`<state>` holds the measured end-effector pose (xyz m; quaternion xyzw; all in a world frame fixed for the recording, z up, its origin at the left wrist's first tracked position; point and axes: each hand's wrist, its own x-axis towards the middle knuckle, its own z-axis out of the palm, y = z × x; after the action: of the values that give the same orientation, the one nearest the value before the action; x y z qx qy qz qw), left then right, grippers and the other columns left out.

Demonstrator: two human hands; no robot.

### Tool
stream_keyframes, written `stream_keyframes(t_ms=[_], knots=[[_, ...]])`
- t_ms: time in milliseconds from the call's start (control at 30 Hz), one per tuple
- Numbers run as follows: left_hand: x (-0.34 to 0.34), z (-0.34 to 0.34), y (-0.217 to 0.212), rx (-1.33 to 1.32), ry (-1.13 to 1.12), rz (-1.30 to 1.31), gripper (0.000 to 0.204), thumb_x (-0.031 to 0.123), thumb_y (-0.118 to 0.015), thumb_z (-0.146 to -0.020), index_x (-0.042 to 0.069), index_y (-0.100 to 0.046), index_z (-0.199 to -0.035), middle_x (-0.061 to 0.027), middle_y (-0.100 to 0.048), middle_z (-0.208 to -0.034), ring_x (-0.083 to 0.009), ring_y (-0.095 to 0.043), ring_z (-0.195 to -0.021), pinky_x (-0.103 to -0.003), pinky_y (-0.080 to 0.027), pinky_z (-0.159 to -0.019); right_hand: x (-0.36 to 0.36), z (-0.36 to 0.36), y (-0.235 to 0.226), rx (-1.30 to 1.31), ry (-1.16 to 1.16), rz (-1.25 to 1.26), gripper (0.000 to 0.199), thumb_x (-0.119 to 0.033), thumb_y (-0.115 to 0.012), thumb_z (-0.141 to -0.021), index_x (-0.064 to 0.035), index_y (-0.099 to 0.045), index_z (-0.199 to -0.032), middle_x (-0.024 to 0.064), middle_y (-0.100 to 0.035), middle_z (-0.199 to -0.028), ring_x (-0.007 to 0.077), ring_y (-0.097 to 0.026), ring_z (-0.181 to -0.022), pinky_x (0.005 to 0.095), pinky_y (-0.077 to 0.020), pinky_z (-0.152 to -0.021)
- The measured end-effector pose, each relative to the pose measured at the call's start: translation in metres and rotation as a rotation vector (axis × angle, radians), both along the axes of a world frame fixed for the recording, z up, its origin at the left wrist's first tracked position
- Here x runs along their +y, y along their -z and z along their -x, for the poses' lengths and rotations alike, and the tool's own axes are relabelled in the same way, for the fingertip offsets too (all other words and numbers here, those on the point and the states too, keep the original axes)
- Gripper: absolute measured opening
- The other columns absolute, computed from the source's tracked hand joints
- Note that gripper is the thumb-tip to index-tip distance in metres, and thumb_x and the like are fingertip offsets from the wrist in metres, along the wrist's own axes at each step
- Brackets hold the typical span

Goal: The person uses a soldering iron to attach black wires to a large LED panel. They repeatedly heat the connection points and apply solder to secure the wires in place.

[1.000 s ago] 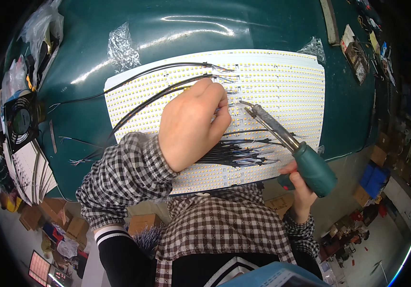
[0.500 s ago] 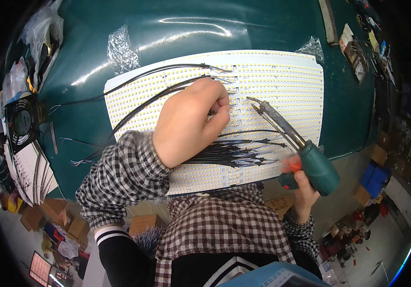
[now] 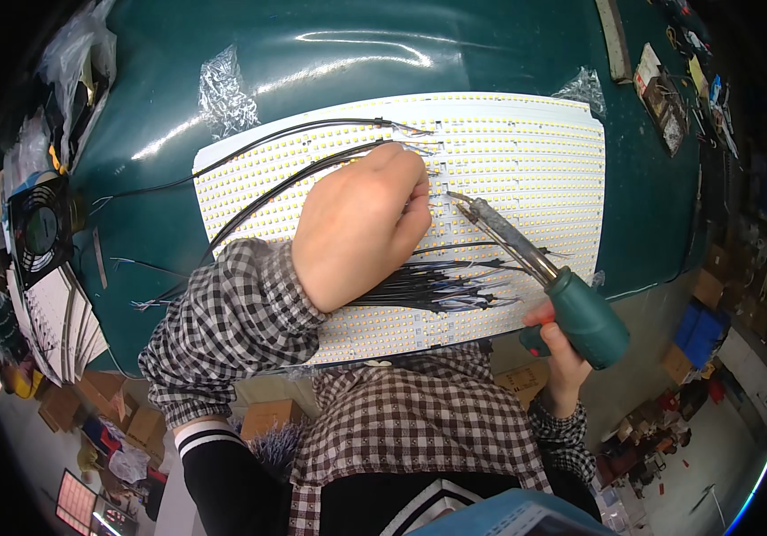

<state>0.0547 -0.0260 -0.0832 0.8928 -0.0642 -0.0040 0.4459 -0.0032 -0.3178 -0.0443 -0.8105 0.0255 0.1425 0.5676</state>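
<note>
A white LED board (image 3: 544, 214) with rows of yellow chips lies on the green tabletop. My left hand (image 3: 361, 228) is closed over its middle, pinching a black cable whose end is mostly hidden by the fingers. In my right hand (image 3: 566, 362) is a green-handled soldering gun (image 3: 589, 322), fingers around its grip. Its tip points at the middle column of pads, just right of my left fingertips; whether it touches cannot be seen. Beneath my left hand lies a bundle of black cables (image 3: 401, 290) with stripped ends. One black cable (image 3: 312, 127) runs along the board's far rows.
A black fan (image 3: 41, 228) stands at the left table edge, beside a stack of white boards (image 3: 58, 317). Clear plastic bags (image 3: 80, 45) lie at the far left. Clear tape (image 3: 229, 89) sticks to the tabletop (image 3: 339, 67). A small box (image 3: 660, 98) sits at the far right.
The soldering gun's tip has moved left and slightly down, closer to my left fingertips. My left hand has shifted very slightly right.
</note>
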Motion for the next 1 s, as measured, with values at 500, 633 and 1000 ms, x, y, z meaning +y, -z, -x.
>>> stream_keyframes(t_ms=[500,633,1000], knots=[[-0.001,0.001,0.000,-0.010,-0.011,0.002,0.008,0.000,-0.067,-0.081,0.001,-0.060,-0.084,-0.0132,-0.060,-0.079,-0.0284,-0.064,-0.069,-0.035,-0.051,-0.061,-0.011,0.004,0.008,0.018,-0.027,-0.066,0.045,-0.002,-0.080,-0.081,0.0079,-0.059,-0.119,0.0135,-0.070,-0.094,0.0203,-0.071,-0.082,0.0344,-0.0601,-0.077],[-0.001,0.001,0.000,-0.009,-0.014,-0.003,0.008,0.001,-0.067,-0.081,0.001,-0.060,-0.084,-0.0130,-0.060,-0.079,-0.0284,-0.064,-0.069,-0.036,-0.051,-0.061,-0.010,0.004,0.009,-0.001,-0.025,-0.047,0.044,-0.003,-0.081,-0.080,0.0078,-0.060,-0.118,0.0135,-0.070,-0.095,0.0197,-0.072,-0.081,0.0330,-0.0601,-0.075],[-0.001,0.000,0.000,-0.007,-0.007,-0.004,0.008,0.000,-0.067,-0.081,0.001,-0.059,-0.084,-0.0130,-0.060,-0.079,-0.0285,-0.064,-0.069,-0.036,-0.051,-0.060,-0.013,0.002,0.010,-0.031,-0.080,-0.014,0.042,-0.004,-0.083,-0.078,0.0060,-0.063,-0.115,0.0114,-0.070,-0.095,0.0180,-0.071,-0.081,0.0309,-0.0589,-0.076]])
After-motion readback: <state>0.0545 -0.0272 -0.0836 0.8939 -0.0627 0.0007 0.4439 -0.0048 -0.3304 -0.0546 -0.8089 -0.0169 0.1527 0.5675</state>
